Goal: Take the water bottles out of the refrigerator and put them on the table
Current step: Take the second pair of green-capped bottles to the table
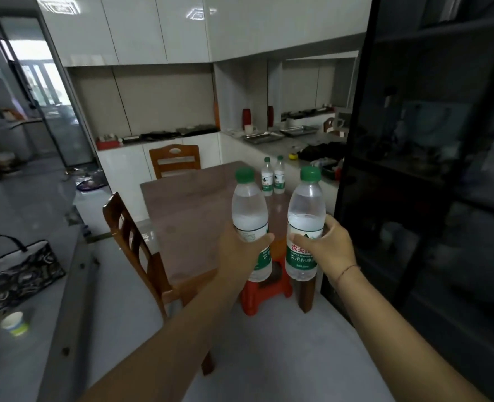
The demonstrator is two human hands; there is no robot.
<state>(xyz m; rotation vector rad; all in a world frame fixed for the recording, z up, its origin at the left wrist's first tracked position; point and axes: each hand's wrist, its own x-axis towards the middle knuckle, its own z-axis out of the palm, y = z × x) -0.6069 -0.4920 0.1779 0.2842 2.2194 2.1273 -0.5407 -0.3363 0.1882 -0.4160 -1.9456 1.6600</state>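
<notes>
Table (pixel 193 216) bears two bottles (pixel 267 178); chair (pixel 132 236), perhaps a stool (pixel 266 294), at near edge.

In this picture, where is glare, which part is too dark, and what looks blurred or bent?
Head view: lamp glare on the glossy upper cabinets; the glass cabinet at right is too dark to read; its frame leans from the wide lens; the left bottle and right bottle are sharp, the paper cup is blurred.

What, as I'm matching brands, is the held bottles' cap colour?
Green, on the left bottle cap and right bottle cap; head view.
</notes>
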